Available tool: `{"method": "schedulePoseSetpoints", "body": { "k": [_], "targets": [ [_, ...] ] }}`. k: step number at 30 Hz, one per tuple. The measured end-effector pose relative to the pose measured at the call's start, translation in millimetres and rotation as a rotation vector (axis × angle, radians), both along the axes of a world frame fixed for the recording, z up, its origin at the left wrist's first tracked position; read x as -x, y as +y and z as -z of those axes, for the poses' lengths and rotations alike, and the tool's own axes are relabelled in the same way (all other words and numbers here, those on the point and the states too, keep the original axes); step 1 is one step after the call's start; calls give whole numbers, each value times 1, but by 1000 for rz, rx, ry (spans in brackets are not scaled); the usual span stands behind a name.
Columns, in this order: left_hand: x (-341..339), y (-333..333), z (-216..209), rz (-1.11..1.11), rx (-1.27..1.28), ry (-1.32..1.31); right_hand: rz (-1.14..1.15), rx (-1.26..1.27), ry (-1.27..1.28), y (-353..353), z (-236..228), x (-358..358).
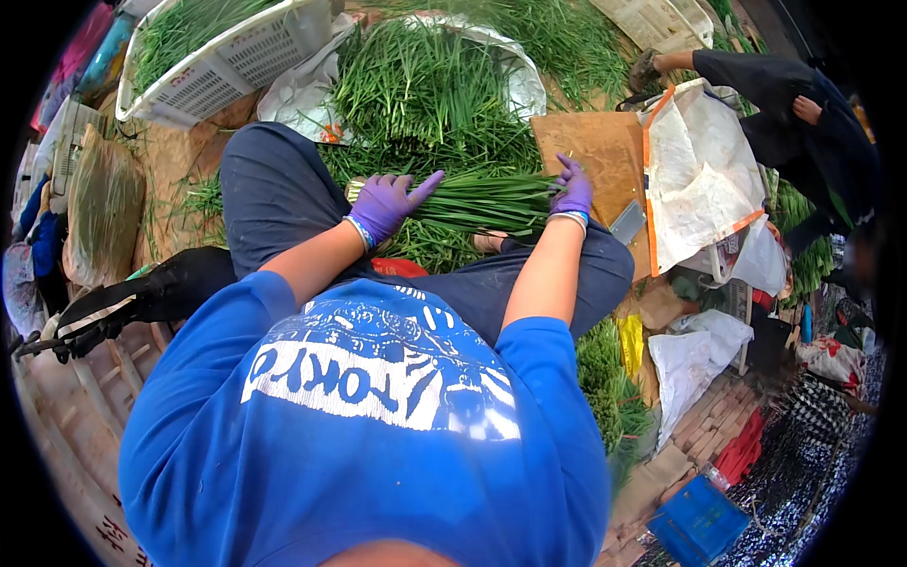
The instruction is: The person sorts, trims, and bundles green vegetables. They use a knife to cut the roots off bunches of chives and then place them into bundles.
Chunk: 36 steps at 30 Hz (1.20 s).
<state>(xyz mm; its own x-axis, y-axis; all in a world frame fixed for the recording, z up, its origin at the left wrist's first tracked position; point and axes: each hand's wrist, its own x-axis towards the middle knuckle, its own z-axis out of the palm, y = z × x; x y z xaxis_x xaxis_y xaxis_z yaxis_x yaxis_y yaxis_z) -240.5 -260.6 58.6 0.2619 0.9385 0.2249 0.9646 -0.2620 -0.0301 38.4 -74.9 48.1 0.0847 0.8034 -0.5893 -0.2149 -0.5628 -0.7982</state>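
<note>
A bundle of garlic chives lies crosswise in front of me, above my crossed legs, pale cut ends to the left and green leaf tips to the right. My left hand, in a purple glove, is closed over the pale end, its thumb stretched out along the leaves. At the tip end my right hand, gloved alike, curls against the leaves with a finger raised. Part of its grip is hidden. Just beyond, a big heap of chives rests on a white sack.
A white plastic crate of greens stands far left. Right of the heap are a wooden board, a phone and an orange-edged white sack. Another person's dark-clothed leg reaches in at far right. A blue container sits lower right.
</note>
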Motion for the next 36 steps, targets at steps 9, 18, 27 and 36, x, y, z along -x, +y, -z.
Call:
{"method": "schedulePoseSetpoints", "body": {
  "k": [9, 18, 27, 36],
  "targets": [
    [-1, -4, -11, 88, -158, 48, -727, -437, -970, 5, 19, -2],
    [0, -4, -12, 131, -172, 25, -1358, -83, -865, -4, -4, 19],
    [4, 3, -5, -178, 276, -333, -51, -373, -1063, -18, -22, 16],
    [22, 26, 10, -351, 738, -2170, -633, -831, -694, -52, -23, 49]
  ]
}}
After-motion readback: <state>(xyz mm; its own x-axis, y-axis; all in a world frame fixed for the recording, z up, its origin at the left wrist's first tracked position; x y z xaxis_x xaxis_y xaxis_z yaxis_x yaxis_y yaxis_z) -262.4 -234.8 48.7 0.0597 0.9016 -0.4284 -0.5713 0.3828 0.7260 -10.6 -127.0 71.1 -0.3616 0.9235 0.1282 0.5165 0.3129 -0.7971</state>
